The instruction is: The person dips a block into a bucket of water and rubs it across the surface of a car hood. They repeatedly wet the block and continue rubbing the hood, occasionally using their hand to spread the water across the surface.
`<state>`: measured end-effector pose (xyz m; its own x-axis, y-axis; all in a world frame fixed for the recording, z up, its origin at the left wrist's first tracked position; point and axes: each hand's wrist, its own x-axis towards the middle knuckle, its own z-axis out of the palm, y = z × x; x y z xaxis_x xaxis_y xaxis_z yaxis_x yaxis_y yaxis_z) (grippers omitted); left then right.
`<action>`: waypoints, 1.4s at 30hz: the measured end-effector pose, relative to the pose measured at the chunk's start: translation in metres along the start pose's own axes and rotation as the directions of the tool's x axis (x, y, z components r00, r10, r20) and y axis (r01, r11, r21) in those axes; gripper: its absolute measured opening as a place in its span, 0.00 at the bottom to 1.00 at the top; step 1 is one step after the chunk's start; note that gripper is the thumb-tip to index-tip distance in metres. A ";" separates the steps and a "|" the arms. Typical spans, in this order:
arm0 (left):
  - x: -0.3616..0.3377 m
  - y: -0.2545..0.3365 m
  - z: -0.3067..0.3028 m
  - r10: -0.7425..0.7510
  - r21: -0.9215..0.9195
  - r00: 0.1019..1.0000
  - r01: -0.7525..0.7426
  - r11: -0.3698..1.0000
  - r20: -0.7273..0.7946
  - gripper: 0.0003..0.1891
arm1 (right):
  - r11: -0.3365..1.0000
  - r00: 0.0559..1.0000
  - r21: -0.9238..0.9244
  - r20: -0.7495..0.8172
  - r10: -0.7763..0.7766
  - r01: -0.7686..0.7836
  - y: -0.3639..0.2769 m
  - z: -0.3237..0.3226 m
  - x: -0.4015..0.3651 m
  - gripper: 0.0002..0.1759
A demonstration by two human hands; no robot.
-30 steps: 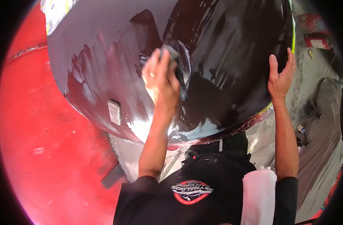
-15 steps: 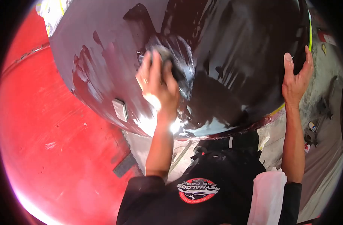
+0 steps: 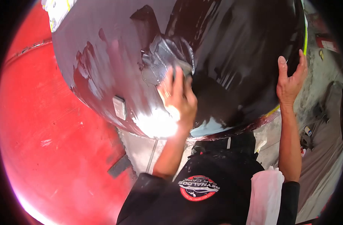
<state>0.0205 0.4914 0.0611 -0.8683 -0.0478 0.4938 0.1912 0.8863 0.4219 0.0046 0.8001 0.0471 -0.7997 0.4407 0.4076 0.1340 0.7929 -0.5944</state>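
Observation:
A dark, glossy curved panel (image 3: 235, 56) fills the upper middle, streaked with wet smears. My left hand (image 3: 180, 99) is closed on a greyish pad (image 3: 183, 67), pressed to the panel at the lower edge of a wrinkled, wet-looking patch (image 3: 160, 56). Over at the panel's right edge, my right hand (image 3: 292, 80) rests with thumb and fingers spread, holding nothing. A small grey rectangular block (image 3: 119, 108) lies on the panel's lower left, apart from both hands.
A large red surface (image 3: 59, 131) spans the left side. White and yellow wrapping (image 3: 57, 13) shows at the top left. Grey draped cloth (image 3: 325, 138) and small items lie at the right. A white cloth (image 3: 266, 195) hangs over the black shirt (image 3: 160, 202).
My left hand has slid right and downward across the panel with the pad, uncovering more of the wrinkled patch. My right hand stays at the panel's edge; the view has shifted slightly.

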 end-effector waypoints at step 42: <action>0.006 -0.003 -0.016 -0.006 -0.131 1.000 0.006 0.991 -0.001 0.26 | 1.000 0.998 -0.007 0.057 0.006 -0.005 0.004 0.002 -0.002 0.40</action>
<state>0.0217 0.4808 0.0749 -0.8689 -0.0534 0.4921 0.2444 0.8183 0.5203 0.0055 0.8022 0.0426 -0.8309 0.4206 0.3643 0.1423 0.7936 -0.5916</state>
